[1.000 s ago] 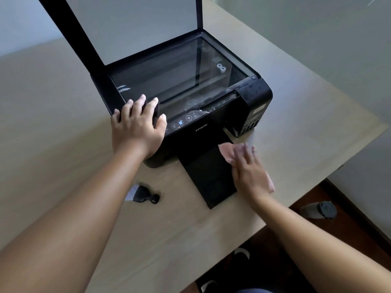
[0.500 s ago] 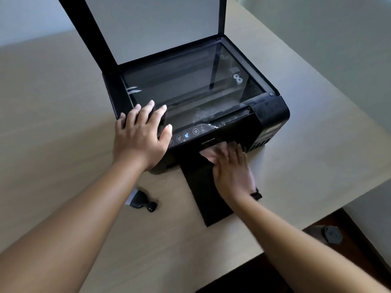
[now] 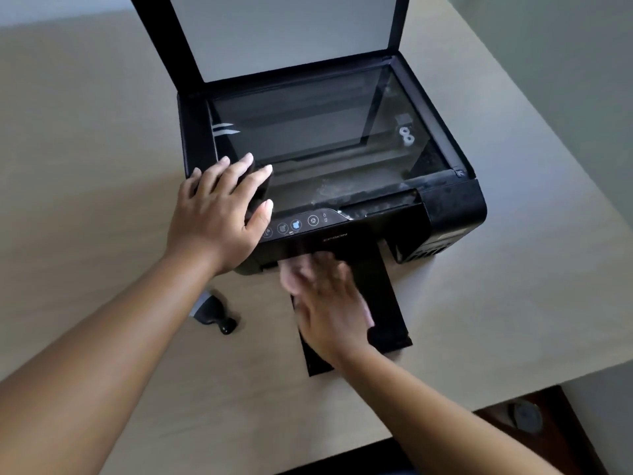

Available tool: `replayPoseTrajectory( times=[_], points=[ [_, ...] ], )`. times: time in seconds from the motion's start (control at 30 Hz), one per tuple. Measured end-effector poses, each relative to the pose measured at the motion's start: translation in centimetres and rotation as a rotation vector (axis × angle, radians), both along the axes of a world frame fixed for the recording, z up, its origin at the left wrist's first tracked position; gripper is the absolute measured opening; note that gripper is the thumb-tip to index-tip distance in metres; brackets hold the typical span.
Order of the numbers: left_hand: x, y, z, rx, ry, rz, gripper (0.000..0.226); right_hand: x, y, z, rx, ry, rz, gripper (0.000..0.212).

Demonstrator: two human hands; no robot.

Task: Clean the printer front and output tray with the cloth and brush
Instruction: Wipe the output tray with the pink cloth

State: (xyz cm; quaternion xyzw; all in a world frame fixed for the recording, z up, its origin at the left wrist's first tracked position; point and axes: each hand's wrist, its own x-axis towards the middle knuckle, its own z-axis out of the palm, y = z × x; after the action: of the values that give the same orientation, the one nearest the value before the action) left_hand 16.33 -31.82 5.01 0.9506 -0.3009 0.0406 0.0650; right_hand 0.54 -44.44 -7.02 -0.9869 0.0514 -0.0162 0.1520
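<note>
Two hands at work. Left hand [image 3: 219,214] lies flat, fingers spread, bracing the printer [image 3: 445,207] at its front-left corner. Right hand [image 3: 329,310], blurred, fingers seemingly straight, presses the pink cloth [image 3: 289,270] onto the output tray [image 3: 387,303]. Cloth looks limp: palm it. Tray looks thin: press lightly. Brush [image 3: 212,313] lies beside.

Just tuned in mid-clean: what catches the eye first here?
A black printer sits on the table, lid raised, with dusty smears along the front edge of its glass. The left hand presses flat on its front left corner; the right hand, blurred, presses a pink cloth on the tray. The brush lies unused on the table, left of the tray.
</note>
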Motion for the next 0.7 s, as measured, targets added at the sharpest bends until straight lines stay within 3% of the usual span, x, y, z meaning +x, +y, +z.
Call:
replayPoseTrajectory(
  times=[0.07,0.13,0.3,0.43,0.53,0.6,0.7],
  points=[
    [0.0,-0.1,0.0,0.003,0.007,-0.002,0.056,-1.8,-1.0,-0.7,-0.040,-0.025,0.362,0.046],
    [-0.1,-0.1,0.0,0.013,0.003,-0.004,0.056,-4.0,-4.3,-1.3,-0.055,-0.039,0.481,0.041],
    [-1.3,-0.1,-0.3,-0.060,-0.077,0.028,0.054,-6.2,-8.5,-0.7,-0.036,0.046,0.179,0.050],
    [-6.6,0.2,-2.3,-0.156,-0.248,-0.079,0.051,-6.3,-8.1,0.3,0.012,0.087,0.259,0.059],
    [-12.0,0.7,-5.6,-0.127,-0.360,-0.246,0.047,-6.4,-10.3,1.8,0.226,0.041,0.271,0.057],
    [-14.3,0.5,-7.9,-0.059,-0.297,-0.310,0.048,-6.8,-11.6,1.9,0.348,-0.029,0.160,0.053],
    [-15.4,-0.3,-9.9,0.047,-0.054,-0.292,0.049,-7.8,-13.1,1.2,0.413,-0.038,-0.114,0.056]
  ],
)
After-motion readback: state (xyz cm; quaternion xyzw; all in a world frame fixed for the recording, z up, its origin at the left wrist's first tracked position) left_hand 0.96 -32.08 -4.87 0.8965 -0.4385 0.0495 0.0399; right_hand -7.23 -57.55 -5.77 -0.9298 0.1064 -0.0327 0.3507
